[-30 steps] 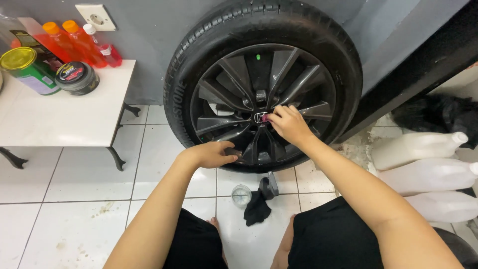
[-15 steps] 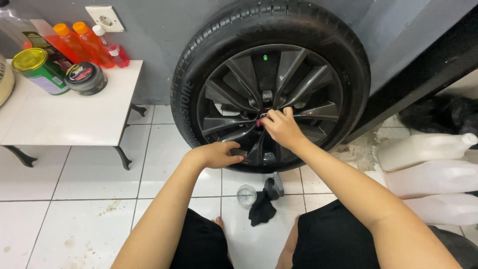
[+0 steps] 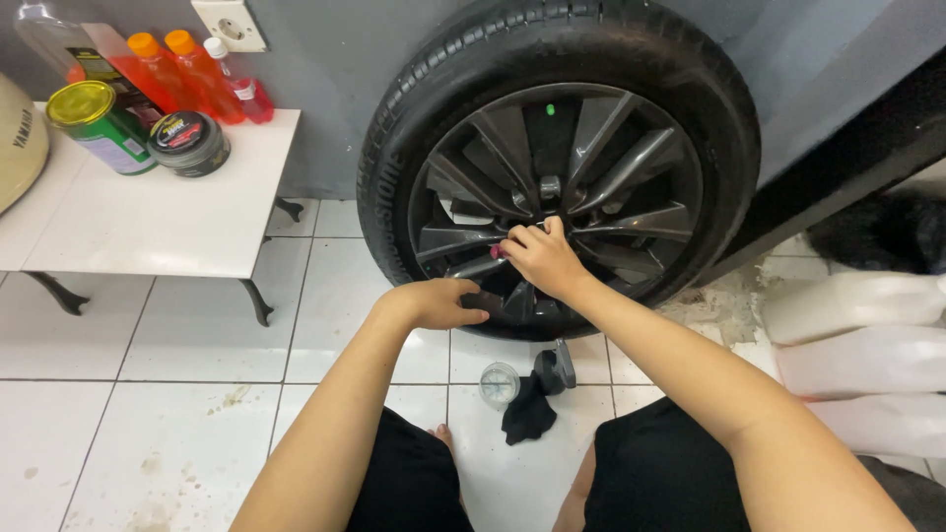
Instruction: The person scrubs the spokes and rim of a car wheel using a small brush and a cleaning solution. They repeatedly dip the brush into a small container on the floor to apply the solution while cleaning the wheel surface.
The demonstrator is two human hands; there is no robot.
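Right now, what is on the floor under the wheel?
Under the wheel, a black cloth, a small round clear lid and a dark small object lie on white tiles; anything under the cloth is hidden.

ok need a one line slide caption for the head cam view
Right hand at the hub of a dark alloy wheel, left hand on its lower spokes, black cloth on the tiled floor.
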